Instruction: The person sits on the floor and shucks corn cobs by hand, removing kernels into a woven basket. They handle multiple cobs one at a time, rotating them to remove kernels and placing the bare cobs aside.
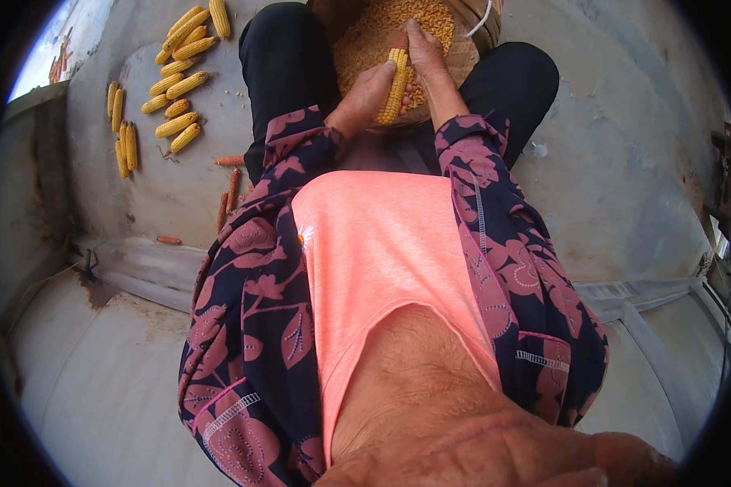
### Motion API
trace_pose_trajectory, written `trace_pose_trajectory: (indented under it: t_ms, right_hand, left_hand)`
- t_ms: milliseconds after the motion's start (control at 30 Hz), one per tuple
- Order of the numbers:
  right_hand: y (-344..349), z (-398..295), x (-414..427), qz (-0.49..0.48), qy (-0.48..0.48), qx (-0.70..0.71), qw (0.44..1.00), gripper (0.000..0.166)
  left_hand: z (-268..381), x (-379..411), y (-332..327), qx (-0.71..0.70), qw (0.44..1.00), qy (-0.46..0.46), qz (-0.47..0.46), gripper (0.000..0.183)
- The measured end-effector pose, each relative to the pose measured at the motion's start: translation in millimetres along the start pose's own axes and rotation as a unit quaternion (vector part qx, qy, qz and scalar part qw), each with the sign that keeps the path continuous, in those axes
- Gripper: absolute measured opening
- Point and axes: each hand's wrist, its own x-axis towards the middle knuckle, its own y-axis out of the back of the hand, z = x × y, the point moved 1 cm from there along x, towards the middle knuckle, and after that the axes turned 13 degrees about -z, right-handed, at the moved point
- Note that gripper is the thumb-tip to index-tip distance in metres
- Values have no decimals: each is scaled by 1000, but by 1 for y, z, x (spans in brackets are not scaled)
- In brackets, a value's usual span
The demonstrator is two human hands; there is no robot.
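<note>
My left hand (368,94) grips a yellow ear of corn (395,85) that slants over a woven basket (470,52) between my knees. Its fingers curl under the ear. Against the ear's upper end, my right hand (426,52) is closed on a reddish bare corn cob (399,40), mostly hidden by the fingers. Loose corn kernels (423,18) cover part of the basket's inside below both hands.
Several corn ears (186,85) lie on the grey floor (609,152) to my left. Bare cobs (233,189) are scattered beside my left leg, and another reddish cob (169,240) lies farther off. A white cord handle (481,21) loops at the basket's rim.
</note>
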Motion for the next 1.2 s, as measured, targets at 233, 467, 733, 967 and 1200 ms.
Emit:
trace_pose_trajectory:
  t_ms: [233, 467, 733, 967, 1200]
  right_hand:
    - [5, -1, -2, 21, -46, 110, 993, 38]
    - [-13, -31, -33, -25, -151, 193, 969, 51]
    - [-16, -27, -40, -126, -72, 88, 985, 66]
    - [-11, -14, -36, -102, -34, 119, 987, 58]
    - [-15, -19, -34, -133, 3, 116, 984, 65]
  left_hand:
    - [7, 2, -7, -53, 997, 20, -42, 47]
    - [3, 20, 7, -85, 994, -59, -22, 48]
    - [20, 12, -2, -9, 1000, -9, 18, 49]
    - [26, 11, -2, 98, 993, 10, 71, 60]
    - [-1, 28, 10, -109, 992, -66, 24, 47]
